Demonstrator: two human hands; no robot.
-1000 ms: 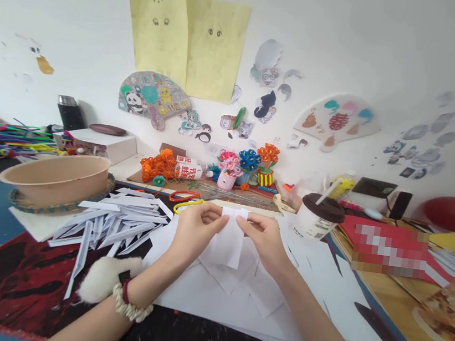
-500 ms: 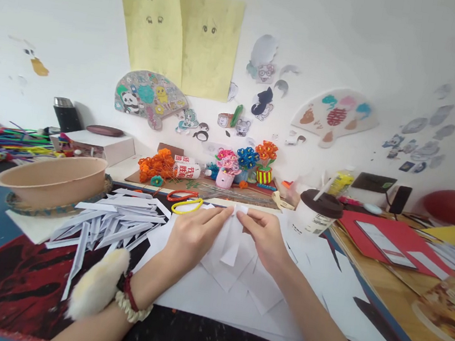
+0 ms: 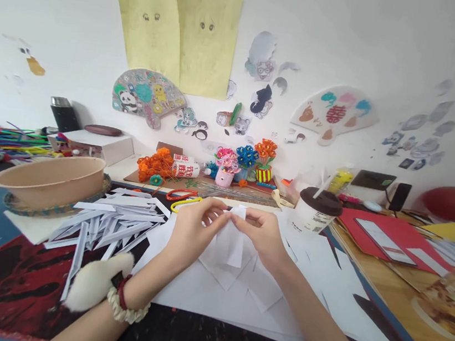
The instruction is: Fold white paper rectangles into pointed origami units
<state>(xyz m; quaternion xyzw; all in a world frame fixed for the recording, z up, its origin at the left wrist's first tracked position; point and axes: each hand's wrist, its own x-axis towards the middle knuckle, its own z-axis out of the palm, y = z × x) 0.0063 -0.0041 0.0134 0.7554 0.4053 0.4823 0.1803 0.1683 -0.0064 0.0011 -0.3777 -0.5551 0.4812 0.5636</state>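
Head view: the left hand (image 3: 193,228) and right hand (image 3: 264,238) are both pinching one paper piece (image 3: 236,249) near its top, thumbs almost meeting. Its long axis is running roughly from 12 to 6 o'clock, the lower end hanging over loose sheets (image 3: 234,311). It is lying toward 3 to 4 o'clock from the left hand and 8 o'clock from the right, neither clearly nearer. Folded strips (image 3: 120,218) are resting at the left hand's 9 o'clock.
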